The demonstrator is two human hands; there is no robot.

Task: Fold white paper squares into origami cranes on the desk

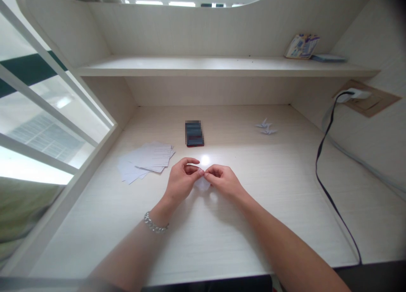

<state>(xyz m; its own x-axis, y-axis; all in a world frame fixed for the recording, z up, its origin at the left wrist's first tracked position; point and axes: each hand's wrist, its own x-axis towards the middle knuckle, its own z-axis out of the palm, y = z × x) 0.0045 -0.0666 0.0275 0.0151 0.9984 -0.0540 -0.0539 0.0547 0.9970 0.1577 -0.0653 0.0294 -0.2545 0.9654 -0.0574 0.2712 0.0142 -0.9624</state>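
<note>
My left hand (183, 176) and my right hand (223, 178) meet near the middle of the desk, thumbs and fingertips almost touching. Both pinch a small piece of folded white paper (203, 184), which hangs just below the fingertips and is partly hidden by them. Its exact folded shape is hard to make out. To the left of my left hand lies a loose fan of white paper sheets (152, 156), some with printed lines. Two small white folded paper cranes (265, 126) sit together toward the back right.
Beyond my hands lies a dark phone (194, 133), its screen blurred out. A black cable (320, 152) runs from the wall socket (369, 98) down the right side to the front edge. A shelf (203, 66) above holds a colourful packet (302, 46) and a flat item (328, 58).
</note>
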